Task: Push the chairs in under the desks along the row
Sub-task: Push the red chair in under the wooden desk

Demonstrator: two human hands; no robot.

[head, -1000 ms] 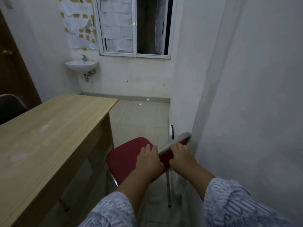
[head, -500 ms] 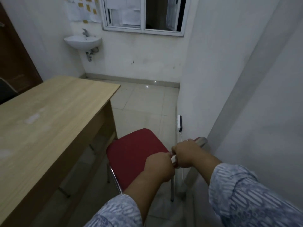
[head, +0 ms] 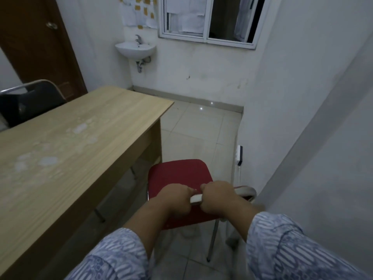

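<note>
The room is dim and flat-lit, with a grey cast. Two small glints on the floor tiles (head: 205, 106) below the window (head: 207, 19) perhaps come from a ceiling lamp. Walls bow near the edges; detail is soft throughout.

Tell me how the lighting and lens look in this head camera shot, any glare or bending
Head view: dim, flat indoor light with a greyish cast; two small glare spots on the floor tiles near the far wall; wide-angle bending curves the right wall and door; hands on the red chair look slightly soft, sleeves softer at the frame edge.
</note>
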